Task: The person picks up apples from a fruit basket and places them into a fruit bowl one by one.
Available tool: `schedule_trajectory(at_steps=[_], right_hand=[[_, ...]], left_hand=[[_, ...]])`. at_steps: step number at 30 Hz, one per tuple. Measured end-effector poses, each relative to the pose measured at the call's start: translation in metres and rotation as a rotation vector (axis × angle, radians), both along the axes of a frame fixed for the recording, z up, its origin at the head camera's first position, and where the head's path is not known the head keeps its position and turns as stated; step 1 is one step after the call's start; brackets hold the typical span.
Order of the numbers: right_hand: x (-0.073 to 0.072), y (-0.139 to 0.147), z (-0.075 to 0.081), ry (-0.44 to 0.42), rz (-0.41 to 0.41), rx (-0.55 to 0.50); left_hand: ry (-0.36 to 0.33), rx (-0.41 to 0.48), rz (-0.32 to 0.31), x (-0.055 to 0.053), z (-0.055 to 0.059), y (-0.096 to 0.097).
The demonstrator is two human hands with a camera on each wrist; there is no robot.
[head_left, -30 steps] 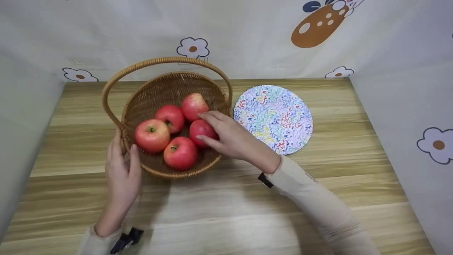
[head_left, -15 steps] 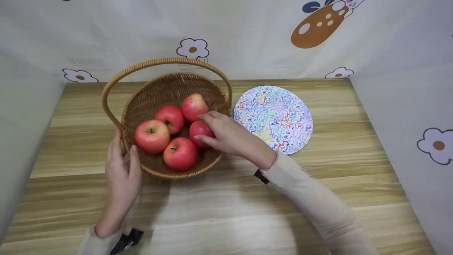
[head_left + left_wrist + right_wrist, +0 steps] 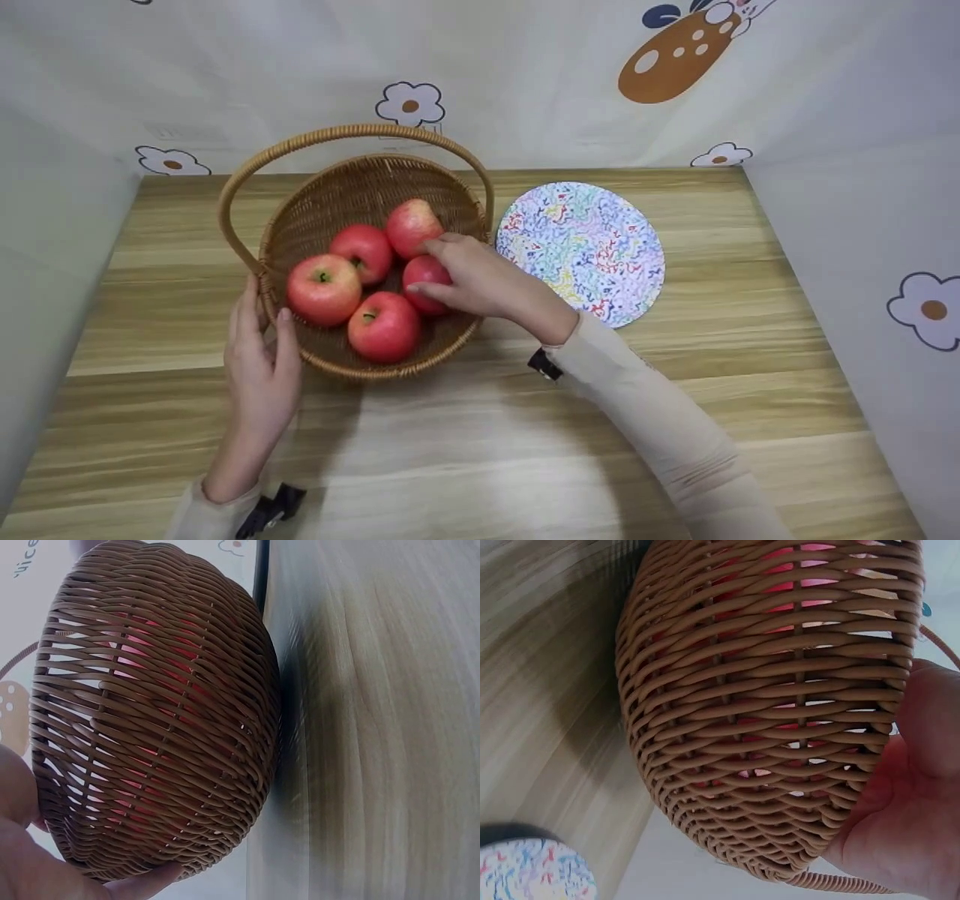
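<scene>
A wicker basket (image 3: 322, 202) with a tall arched handle stands on the table and contains several red apples (image 3: 324, 291). At its left side my left hand (image 3: 262, 367) holds the rim, thumb over the edge and fingers along the outer wall; the left wrist view shows the woven outside (image 3: 157, 712) close up. My right hand (image 3: 484, 277) reaches over the right rim and grips the rightmost apple (image 3: 425, 283) between thumb and fingers. The palm covers part of that apple. In the right wrist view the basket wall (image 3: 765, 705) hides most of the fruit.
Just right of the basket lies a round plate-like disc (image 3: 585, 247) with a multicoloured squiggle pattern. Light curtain-like walls (image 3: 525, 90) with printed flowers enclose the wooden table (image 3: 712, 300) at the back and sides.
My right wrist and forearm have shifted slightly left and the hand has settled a little around the apple. The left hand, basket and disc stay where they were.
</scene>
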State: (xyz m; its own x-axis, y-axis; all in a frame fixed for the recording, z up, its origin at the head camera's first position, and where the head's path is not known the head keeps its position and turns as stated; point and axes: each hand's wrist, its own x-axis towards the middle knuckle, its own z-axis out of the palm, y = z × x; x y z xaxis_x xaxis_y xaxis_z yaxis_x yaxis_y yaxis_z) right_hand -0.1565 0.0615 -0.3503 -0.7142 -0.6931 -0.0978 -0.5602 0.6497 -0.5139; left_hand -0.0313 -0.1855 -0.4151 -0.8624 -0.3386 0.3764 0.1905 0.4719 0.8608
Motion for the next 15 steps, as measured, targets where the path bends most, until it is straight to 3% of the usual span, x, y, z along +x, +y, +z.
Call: schedule_trajectory(at_steps=[11,15], right_hand=[[-0.0086,-0.0047,-0.0023,-0.131,0.030,-0.032],[-0.0107,-0.0039,-0.0037,-0.150,0.035,-0.088]], left_hand=[[-0.008,-0.004,0.010,-0.0005,-0.0006,0.0006],[0.002,-0.002,0.008,-0.0008,-0.0009,0.0006]])
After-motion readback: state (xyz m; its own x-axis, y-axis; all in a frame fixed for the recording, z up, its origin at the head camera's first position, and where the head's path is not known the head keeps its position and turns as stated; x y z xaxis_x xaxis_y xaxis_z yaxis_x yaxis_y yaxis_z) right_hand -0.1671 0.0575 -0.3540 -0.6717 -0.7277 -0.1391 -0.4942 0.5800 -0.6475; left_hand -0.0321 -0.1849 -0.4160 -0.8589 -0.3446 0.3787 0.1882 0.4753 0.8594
